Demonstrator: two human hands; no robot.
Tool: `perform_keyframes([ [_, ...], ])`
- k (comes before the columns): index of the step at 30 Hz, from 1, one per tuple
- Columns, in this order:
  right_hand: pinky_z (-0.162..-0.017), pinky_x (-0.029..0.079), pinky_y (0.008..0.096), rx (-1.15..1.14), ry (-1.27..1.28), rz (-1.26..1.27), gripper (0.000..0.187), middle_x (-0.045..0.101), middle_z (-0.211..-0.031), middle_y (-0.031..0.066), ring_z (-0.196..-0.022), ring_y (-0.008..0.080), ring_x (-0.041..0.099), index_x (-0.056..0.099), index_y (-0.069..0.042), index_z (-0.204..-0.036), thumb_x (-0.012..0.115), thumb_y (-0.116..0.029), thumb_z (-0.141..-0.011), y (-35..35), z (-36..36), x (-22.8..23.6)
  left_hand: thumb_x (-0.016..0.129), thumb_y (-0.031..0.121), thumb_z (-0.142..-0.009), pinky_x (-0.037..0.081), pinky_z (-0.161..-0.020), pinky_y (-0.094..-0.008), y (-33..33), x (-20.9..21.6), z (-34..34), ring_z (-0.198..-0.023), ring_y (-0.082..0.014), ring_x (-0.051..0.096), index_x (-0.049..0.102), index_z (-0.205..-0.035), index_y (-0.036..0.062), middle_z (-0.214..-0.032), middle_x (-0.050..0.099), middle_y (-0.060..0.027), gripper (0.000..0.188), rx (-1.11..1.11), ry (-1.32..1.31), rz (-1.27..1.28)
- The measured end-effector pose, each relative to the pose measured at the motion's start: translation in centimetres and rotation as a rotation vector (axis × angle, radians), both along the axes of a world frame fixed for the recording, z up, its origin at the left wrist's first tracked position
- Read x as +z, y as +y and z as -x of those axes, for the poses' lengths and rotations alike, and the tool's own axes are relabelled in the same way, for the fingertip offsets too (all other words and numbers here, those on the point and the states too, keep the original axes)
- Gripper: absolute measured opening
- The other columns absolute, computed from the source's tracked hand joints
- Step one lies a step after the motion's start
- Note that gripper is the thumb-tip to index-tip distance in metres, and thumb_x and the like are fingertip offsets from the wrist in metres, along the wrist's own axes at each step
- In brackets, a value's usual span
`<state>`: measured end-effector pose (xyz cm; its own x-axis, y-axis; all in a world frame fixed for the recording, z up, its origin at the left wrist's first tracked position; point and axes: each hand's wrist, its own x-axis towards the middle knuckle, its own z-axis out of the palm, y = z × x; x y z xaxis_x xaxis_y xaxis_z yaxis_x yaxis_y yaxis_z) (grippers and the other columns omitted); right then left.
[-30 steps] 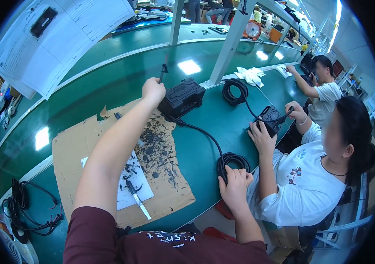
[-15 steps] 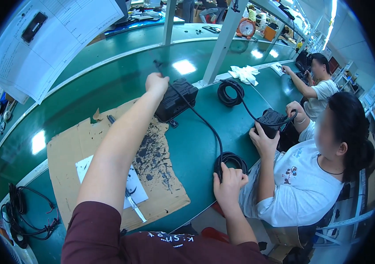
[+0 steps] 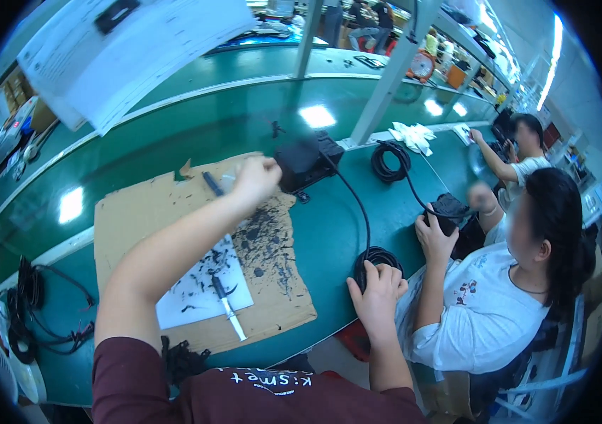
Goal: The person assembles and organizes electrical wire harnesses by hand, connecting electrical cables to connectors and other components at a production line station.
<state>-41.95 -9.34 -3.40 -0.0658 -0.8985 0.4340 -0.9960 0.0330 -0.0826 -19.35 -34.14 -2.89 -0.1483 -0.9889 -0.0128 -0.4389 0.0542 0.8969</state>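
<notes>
Syringe (image 3: 229, 308) lies across white sheet (image 3: 175, 311) and cardboard (image 3: 127, 219). Right hand (image 3: 380, 288) clamped on coiled black cable (image 3: 380, 256) near edge of bench (image 3: 329, 247). Farther off, left hand (image 3: 257, 178), fingers curled, blurred (cannot tell if gripping), just beside black box (image 3: 306, 162).

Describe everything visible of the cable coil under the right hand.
The cable coil is black and smooth, rubbery-looking, wound in several loops lying on the green table near its edge. The right hand touches its near side, hiding part. One length curves away to the black box; whether it attaches is unclear.
</notes>
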Motion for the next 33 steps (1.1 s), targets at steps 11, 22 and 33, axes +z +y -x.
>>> perform_keyframes([
  [11, -0.09, 0.03, 0.0459, 0.034, 0.083, 0.066, 0.041, 0.051, -0.114, 0.0126, -0.11, 0.0301, 0.044, 0.057, -0.005, -0.113, 0.065, -0.025, -0.079, -0.5, -4.0, 2.6, 0.067, 0.019, -0.076, 0.039, -0.086, -0.041, 29.5, 2.8, -20.0, -0.095, -0.0279, 0.054, 0.061, -0.098, 0.0043, -0.098, 0.06, -0.0112, 0.027, -0.38, -0.571, 0.439],
  [22, -0.088, 0.031, 0.0431, 1.125, -0.125, -0.237, 0.033, 0.053, -0.107, 0.0112, -0.102, 0.0288, 0.048, 0.06, -0.007, -0.101, 0.07, -0.015, -0.07, 2.3, -24.5, 4.9, 0.064, 0.01, -0.076, 0.04, -0.091, -0.0431, 30.9, -1.4, -53.6, -0.116, -0.0334, 0.043, 0.044, -0.126, 0.0015, -0.125, 0.046, -0.0167, 0.054, 1.129, -1.147, 0.353],
  [33, -0.087, 0.031, 0.0421, 1.466, -0.101, -0.207, 0.044, 0.049, -0.114, 0.0147, -0.105, 0.0299, 0.047, 0.055, -0.007, -0.112, 0.07, -0.02, -0.072, 0.8, -38.2, 3.2, 0.064, 0.022, -0.082, 0.04, -0.09, -0.0409, 28.3, -0.8, -61.6, -0.104, -0.0345, 0.052, 0.056, -0.103, 0.0, -0.104, 0.055, -0.0181, 0.032, 1.044, -0.861, 0.369],
])
